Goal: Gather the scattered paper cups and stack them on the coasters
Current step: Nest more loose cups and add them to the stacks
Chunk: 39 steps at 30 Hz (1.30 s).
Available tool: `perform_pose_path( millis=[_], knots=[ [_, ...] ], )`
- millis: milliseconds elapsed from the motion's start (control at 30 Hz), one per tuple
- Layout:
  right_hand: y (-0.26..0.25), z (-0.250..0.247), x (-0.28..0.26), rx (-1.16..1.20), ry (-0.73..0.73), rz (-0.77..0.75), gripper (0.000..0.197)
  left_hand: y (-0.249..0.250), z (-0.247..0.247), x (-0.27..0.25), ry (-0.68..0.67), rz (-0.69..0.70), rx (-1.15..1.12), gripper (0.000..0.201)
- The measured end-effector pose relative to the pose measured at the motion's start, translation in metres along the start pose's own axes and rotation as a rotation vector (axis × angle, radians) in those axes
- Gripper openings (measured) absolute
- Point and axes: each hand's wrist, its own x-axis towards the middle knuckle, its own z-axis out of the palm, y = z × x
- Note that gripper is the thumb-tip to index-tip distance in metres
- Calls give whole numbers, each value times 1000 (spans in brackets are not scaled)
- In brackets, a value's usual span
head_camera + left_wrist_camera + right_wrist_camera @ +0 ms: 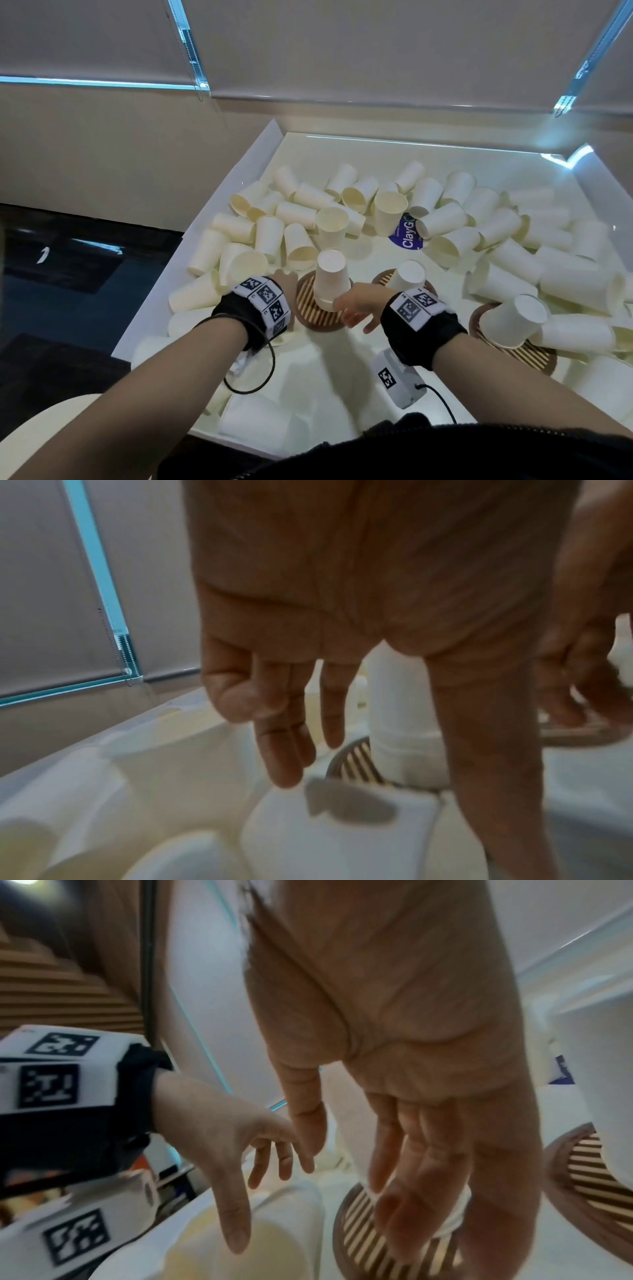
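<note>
Several cream paper cups point(442, 219) lie scattered across a white tray point(342, 346). Three round striped coasters sit near its front. The left coaster point(313, 317) carries a short stack of upside-down cups point(330, 279). My left hand point(286, 281) hovers just left of that stack, its fingers point(281, 750) hanging straight and holding nothing. My right hand point(356, 308) reaches to the stack's right base with fingers point(411, 1191) extended; whether they touch the stack I cannot tell. The middle coaster point(383, 277) bears one inverted cup point(409, 274). On the right coaster point(520, 353) a cup point(513, 320) leans tilted.
Loose cups crowd the tray's left side point(236, 260), back and right side point(575, 284). A blue round sticker point(407, 236) lies on the tray floor behind the coasters. Raised tray walls point(239, 181) border the left and back. Dark floor lies left of the tray.
</note>
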Motion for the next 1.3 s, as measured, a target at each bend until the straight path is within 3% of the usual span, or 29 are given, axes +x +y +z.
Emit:
perform_pose_path(
  millis=[100,233,367,433,533,633,733,800,867,967,1067,1200,1300],
  knots=[
    [0,21,0,-136,-191,-45,42,-8,16,0,-43,-20,141,58],
    [-5,49,-1,-179,-308,-123,48,-11,9,-1,-3,55,64,36],
    [-10,57,5,-110,-108,-230,86,-9,-13,-7,160,31,-150,21],
    [-13,53,5,-36,35,-301,89,-11,-18,-10,187,-11,-308,21],
    [-17,48,0,83,178,-368,73,-14,-18,-14,50,-101,-541,22],
    [-16,50,0,21,192,-400,66,-17,-12,-19,-145,-137,-645,16],
    [-11,54,3,-120,137,-342,60,-19,0,-25,-337,-217,-726,52],
    [-6,52,2,-158,121,-279,72,-23,6,-30,-461,-258,-638,64],
    [-1,49,1,-182,83,-211,87,-31,12,-33,-565,-270,-471,59],
    [2,44,-2,-240,57,-163,89,-38,21,-36,-691,-204,-193,53],
    [2,42,-3,-299,47,-143,87,-36,38,-34,-635,-184,-29,24],
    [4,42,-3,-337,21,-140,79,-31,49,-30,-664,-161,148,35],
    [6,40,-2,-380,0,-136,78,-28,49,-26,-674,-150,130,32]
  ],
)
